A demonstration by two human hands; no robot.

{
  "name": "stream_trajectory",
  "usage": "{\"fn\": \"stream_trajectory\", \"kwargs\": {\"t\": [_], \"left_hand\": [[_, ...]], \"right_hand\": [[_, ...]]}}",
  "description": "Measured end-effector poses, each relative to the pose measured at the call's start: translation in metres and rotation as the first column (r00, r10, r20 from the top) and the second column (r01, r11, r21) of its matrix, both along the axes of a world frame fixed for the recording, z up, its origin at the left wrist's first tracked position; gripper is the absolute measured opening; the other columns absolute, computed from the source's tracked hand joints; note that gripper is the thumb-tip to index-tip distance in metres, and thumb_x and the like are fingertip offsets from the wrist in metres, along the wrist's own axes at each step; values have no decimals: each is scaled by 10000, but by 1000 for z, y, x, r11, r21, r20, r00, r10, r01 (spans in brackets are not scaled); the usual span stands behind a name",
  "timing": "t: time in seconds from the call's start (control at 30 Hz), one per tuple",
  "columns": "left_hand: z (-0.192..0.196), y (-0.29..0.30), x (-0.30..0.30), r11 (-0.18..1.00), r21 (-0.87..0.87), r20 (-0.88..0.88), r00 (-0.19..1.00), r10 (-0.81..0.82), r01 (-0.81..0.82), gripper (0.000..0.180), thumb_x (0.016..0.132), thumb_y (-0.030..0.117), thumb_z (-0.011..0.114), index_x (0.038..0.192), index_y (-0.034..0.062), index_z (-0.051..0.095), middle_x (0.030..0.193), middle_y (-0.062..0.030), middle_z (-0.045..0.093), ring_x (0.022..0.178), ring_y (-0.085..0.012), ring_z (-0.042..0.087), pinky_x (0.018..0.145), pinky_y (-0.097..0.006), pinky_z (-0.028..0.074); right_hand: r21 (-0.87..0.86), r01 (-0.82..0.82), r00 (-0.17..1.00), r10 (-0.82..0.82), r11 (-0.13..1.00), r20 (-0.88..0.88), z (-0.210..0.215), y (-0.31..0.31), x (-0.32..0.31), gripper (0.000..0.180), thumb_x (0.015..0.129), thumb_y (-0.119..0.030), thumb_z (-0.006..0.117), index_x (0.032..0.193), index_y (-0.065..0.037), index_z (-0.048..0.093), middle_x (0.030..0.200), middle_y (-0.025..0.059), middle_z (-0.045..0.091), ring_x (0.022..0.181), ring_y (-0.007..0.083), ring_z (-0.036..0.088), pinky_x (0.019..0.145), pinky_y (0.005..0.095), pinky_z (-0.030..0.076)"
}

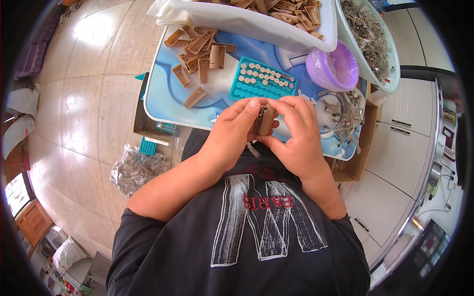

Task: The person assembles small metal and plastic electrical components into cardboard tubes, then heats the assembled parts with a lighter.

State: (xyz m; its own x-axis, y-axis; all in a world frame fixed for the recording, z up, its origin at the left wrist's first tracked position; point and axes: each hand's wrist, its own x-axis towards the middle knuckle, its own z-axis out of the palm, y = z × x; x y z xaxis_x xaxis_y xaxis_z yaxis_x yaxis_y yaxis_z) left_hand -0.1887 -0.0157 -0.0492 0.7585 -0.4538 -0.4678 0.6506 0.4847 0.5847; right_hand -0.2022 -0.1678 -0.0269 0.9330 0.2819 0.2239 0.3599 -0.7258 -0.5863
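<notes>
**Both hands closed on one brown clip, supplies fanned out within reach**

On the floor at the far left lies a clear bag of small metal parts (134, 169), set aside and well apart from the work. Up on the bench (163, 98), a loose heap of brown plastic clips (197, 47) sits on the left half, spread flat rather than stacked, which looks meant to let a single one be picked off easily. Just right of them lies a teal tray (261, 79) with rows of round sockets, some filled with pale pieces, lying flat and square to the person so its rows can be read at a glance.

The left hand (232, 133) and right hand (296, 135) meet at the near edge of the bench, close to the chest. Between them stands one brown clip (265, 120), held upright, off the bench surface. The fingers of both hands are curled in tight on it, the left thumb pressed at its top and the right fingers wrapped round its far side; I judge this close, two-sided hold is for steadying it while something small is fitted.

Further right stand a purple bowl (332, 66) and a tangle of wire springs (345, 116), both near the right hand. Along the back, a white bin (247, 22) holds more clips.
</notes>
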Motion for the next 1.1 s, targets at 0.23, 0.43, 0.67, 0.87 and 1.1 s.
{"fn": "stream_trajectory", "kwargs": {"t": [0.23,0.43,0.67,0.87,1.1], "left_hand": [[-3,-1,0,1000,25,18,1000,6,-7,360,991,314,370,1099,18,546,917,-62,591,851,-124,570,704,-256,465],[2,-3,1,997,74,26,1000,10,-12,353,991,308,373,1047,12,559,832,-35,564,804,-103,527,696,-242,432],[2,-4,1,998,43,-19,999,35,-34,292,972,229,433,1097,-6,552,799,-11,523,818,-96,519,728,-238,441],[-7,-3,-3,988,129,148,984,-104,85,407,900,13,505,1295,-13,412,1065,-81,593,983,-128,574,822,-261,473],[-2,1,-9,844,535,556,768,-318,-38,623,862,-44,539,1397,21,227,1108,-162,594,1039,-195,581,883,-288,451]], "right_hand": [[-11,-33,999,33,999,-6,4,1,1,629,512,-104,795,1095,-61,563,1001,79,526,957,291,499,844,395,401],[-101,-31,999,35,994,32,1,0,1,624,519,-106,791,1097,-60,562,989,73,523,949,283,500,824,397,401],[-123,-35,999,39,992,24,0,0,0,620,523,-104,788,1098,-60,561,987,73,522,951,279,502,823,396,403],[-19,-56,998,55,998,-36,-2,-4,1,605,557,-102,783,1113,-34,555,1004,90,524,957,287,503,838,387,412],[337,34,981,34,941,-192,-17,-19,2,385,741,-138,719,1076,9,598,1031,110,555,947,239,540,831,311,421]]}}
